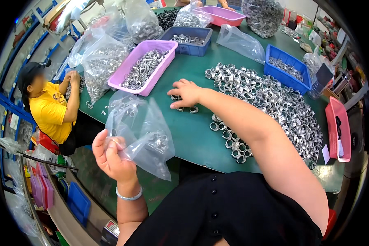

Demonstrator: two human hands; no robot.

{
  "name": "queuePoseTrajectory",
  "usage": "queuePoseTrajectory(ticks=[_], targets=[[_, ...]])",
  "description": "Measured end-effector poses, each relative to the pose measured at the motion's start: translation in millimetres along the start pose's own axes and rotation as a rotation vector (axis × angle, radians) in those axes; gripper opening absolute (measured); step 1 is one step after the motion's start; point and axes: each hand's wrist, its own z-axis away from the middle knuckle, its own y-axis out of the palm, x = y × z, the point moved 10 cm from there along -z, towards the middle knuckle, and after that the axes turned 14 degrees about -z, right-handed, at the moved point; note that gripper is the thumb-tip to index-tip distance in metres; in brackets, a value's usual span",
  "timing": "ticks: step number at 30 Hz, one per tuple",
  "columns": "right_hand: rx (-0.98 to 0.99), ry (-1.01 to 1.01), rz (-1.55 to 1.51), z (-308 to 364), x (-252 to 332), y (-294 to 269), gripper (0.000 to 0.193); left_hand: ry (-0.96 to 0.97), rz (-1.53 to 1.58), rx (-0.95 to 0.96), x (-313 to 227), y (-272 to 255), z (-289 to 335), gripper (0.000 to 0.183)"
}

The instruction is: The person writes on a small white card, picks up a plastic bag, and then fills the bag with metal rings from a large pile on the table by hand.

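My left hand (114, 158) is closed on the rim of a clear plastic bag (158, 153), which hangs off the table's near edge with a few metal ring clamps (158, 140) inside. My right hand (187, 93) reaches over the green table, fingers spread and curved, just above or touching a few loose clamps (193, 109). Its palm side is hidden. To the right of that hand spreads a large heap of silvery ring clamps (270, 102), partly covered by my forearm.
Beyond my hands stand a pink basket (168, 51) of clamps, a dark blue bin (207, 48) and a blue bin (270, 61). A filled bag (104, 59) leans at the left, near a seated person in yellow (49, 108). A red basket (331, 123) sits at the right edge.
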Motion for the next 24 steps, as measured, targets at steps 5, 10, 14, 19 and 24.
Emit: queuePoseTrajectory(ticks=[5, 10, 14, 19, 24], targets=[[0.034, -0.247, 0.092, 42.0, 39.3, 19.8, 0.051, 0.058, 0.022, -0.073, -18.0, -30.6, -12.3, 0.030], [-0.093, -0.168, 0.217, 66.0, 36.0, 12.8, 0.041, 0.127, 0.077, -0.043, -47.3, -28.9, -37.1, 0.033], [-0.104, -0.142, 0.182, 67.5, 35.1, 14.3, 0.033, 0.083, 0.099, -0.108, -72.7, -14.8, -72.0, 0.030], [-0.156, -0.102, 0.282, 68.4, 37.0, 20.8, 0.032, 0.236, -0.058, 0.071, -105.8, 37.9, -143.0, 0.031], [-0.094, -0.012, 0.154, 64.8, 30.4, 16.6, 0.028, 0.273, 0.210, 0.227, -137.4, 105.5, -207.0, 0.033]])
